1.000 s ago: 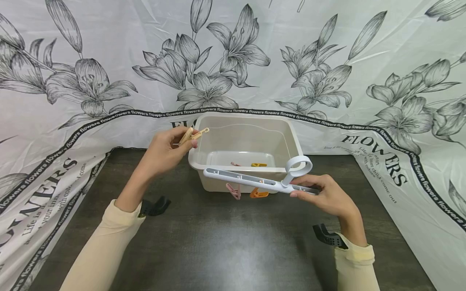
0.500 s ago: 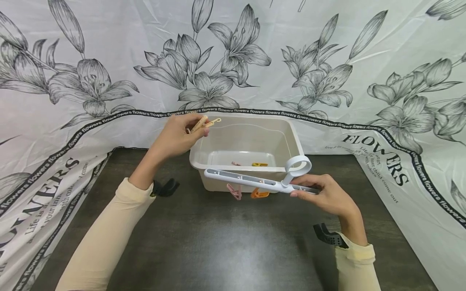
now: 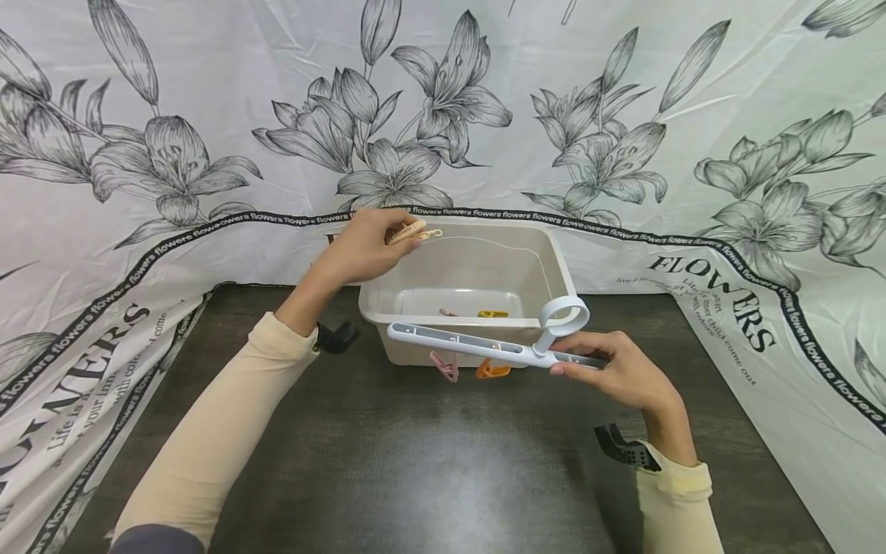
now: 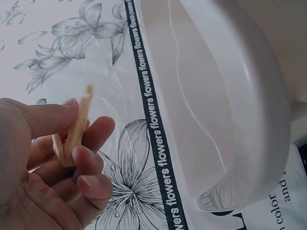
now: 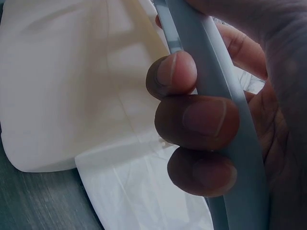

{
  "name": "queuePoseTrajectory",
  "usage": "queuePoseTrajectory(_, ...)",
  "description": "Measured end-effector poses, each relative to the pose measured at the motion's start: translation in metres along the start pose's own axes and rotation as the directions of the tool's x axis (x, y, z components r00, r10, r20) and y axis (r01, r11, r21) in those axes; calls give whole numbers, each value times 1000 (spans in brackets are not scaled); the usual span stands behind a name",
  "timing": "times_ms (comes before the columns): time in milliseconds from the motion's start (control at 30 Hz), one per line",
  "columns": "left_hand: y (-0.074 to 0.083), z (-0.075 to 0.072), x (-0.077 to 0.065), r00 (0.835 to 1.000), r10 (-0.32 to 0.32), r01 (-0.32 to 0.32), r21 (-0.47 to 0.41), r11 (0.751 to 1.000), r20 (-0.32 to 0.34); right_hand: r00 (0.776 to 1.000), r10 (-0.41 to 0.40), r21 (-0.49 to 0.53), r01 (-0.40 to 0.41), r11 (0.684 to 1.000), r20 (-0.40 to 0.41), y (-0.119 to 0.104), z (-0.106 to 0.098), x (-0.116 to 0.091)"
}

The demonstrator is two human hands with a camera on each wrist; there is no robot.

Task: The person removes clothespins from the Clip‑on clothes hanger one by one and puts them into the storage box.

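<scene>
My left hand [image 3: 367,248] pinches a pale yellow clothespin [image 3: 413,231] with a small hooked end, above the left side of a beige plastic basin [image 3: 477,265]. In the left wrist view, thumb and fingers close round the same clothespin [image 4: 76,127]. My right hand [image 3: 619,371] grips one end of a light grey-blue hanger bar [image 3: 443,338] with a ring on top. The right wrist view has the fingers curled round the bar [image 5: 216,67]. Below the bar hang a pink clothespin [image 3: 446,368] and an orange clothespin [image 3: 494,369].
Inside the basin lie a yellow clothespin [image 3: 493,314] and a small pink piece [image 3: 447,312]. The basin stands at the back of a dark table [image 3: 415,462], against a white flower-printed cloth [image 3: 443,177]. The bar crosses in front of the basin's near rim.
My left hand has moved right and slightly up with the pale yellow clothespin, from the basin's left edge to over its left side. The right hand and hanger have stayed nearly still.
</scene>
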State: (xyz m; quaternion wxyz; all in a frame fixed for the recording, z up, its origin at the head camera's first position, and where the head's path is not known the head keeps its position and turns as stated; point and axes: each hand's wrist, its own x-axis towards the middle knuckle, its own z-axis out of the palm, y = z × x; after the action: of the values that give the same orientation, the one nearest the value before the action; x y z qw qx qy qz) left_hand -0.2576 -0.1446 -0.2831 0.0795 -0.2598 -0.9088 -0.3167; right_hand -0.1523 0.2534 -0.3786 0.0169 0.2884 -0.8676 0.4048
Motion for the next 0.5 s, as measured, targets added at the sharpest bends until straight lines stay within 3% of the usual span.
queuePoseTrajectory(300,0,0,0,996,-68,68,6,998,55,1000,13,1,-13,1000,0,0,-1,0)
queuePoseTrajectory(500,-6,1,-10,998,-59,61,-57,997,35,1000,15,-3,-15,1000,0,-1,-1,0)
